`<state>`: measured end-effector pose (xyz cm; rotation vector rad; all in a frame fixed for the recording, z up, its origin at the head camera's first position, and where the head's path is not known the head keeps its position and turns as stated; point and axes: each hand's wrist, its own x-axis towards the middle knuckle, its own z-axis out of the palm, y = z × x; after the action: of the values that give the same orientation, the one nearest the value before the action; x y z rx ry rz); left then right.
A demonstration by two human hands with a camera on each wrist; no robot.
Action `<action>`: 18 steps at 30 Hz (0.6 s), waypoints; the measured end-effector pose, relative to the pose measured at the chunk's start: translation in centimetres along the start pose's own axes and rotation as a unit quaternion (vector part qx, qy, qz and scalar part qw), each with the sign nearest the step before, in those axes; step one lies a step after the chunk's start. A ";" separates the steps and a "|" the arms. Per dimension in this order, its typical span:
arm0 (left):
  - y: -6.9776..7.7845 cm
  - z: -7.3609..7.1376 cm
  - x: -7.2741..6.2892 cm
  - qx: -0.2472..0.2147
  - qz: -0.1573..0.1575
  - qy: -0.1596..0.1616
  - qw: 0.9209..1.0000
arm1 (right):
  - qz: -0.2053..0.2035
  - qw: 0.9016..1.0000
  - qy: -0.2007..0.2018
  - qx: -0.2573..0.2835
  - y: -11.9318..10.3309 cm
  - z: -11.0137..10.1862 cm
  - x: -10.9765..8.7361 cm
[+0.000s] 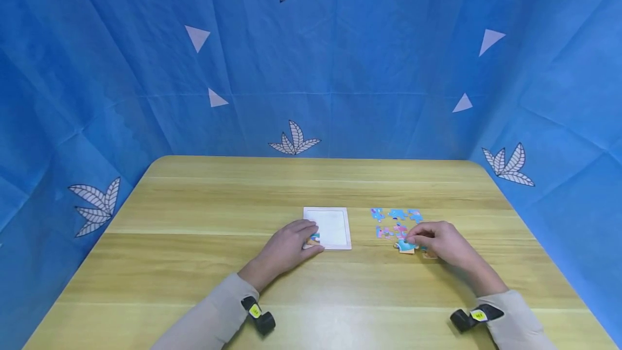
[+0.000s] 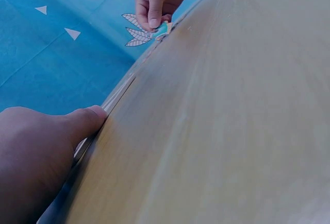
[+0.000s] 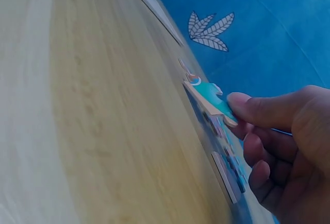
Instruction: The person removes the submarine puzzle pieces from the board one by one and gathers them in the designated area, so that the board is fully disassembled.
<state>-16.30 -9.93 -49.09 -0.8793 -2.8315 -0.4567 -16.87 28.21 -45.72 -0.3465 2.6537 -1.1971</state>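
Observation:
My left hand (image 1: 291, 242) rests at the left side of a white square puzzle tray (image 1: 335, 228), its fingers over the left edge and its thumb at the near edge. A colored puzzle piece (image 1: 315, 239) shows in the tray's near left corner, partly covered by that hand. To the right, my right hand (image 1: 444, 242) pinches a blue-green puzzle piece (image 3: 209, 95) with a tan edge between thumb and index finger. This piece tilts just above the table in the right wrist view. The left thumb (image 2: 87, 122) touches the tray's edge in the left wrist view.
Several loose puzzle pieces (image 1: 398, 214) lie in rows on the wooden table (image 1: 218, 204), right of the tray. Another loose piece (image 3: 225, 177) lies below the right hand's fingers. A blue curtain (image 1: 340, 58) with leaf prints hangs around the table.

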 end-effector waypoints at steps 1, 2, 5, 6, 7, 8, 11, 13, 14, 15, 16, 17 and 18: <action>0.0 0.0 0.0 0.000 -0.001 -0.001 1.000 | 0.005 1.000 -0.004 0.004 0.1 0.0 0.0; 0.1 0.0 0.0 0.000 -0.003 -0.002 1.000 | 0.003 1.000 -0.009 0.006 0.2 -0.1 0.0; 0.2 -0.1 0.0 0.000 -0.003 -0.002 1.000 | -0.003 1.000 -0.014 -0.001 0.1 -0.1 0.1; 0.2 -0.2 0.0 0.001 -0.003 -0.002 1.000 | -0.007 1.000 -0.014 -0.008 0.1 -0.1 0.1; 0.2 -0.2 0.0 0.000 -0.003 -0.001 1.000 | -0.009 1.000 -0.014 -0.012 0.1 -0.1 0.1; 0.2 -0.2 0.0 0.000 -0.002 0.000 1.000 | -0.013 1.000 -0.014 -0.017 0.1 -0.1 0.1; 0.2 -0.3 0.0 0.000 -0.003 0.001 1.000 | -0.015 0.999 -0.011 -0.028 0.0 0.0 0.2; 0.2 -0.3 0.0 0.000 -0.003 0.001 1.000 | -0.015 0.999 -0.012 -0.030 0.1 0.1 0.2; 0.2 -0.2 0.0 0.001 -0.003 0.001 1.000 | -0.015 0.999 -0.012 -0.030 0.1 0.1 0.2; 0.2 -0.2 0.0 0.001 -0.004 0.000 1.000 | -0.013 0.999 -0.013 -0.030 0.1 0.1 0.2; 0.2 -0.2 0.0 0.001 -0.004 -0.002 1.000 | -0.012 0.999 -0.014 -0.030 0.1 0.1 0.2; 0.2 -0.2 0.0 0.002 -0.003 -0.003 1.000 | -0.011 0.999 -0.014 -0.030 0.1 0.1 0.2; 0.2 -0.2 0.0 0.002 -0.003 -0.005 1.000 | -0.010 0.999 -0.015 -0.029 0.1 0.1 0.2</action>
<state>-16.20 -9.82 -48.87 -0.8739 -2.8433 -0.4500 -17.00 28.14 -45.86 -0.3984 2.6694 -1.1127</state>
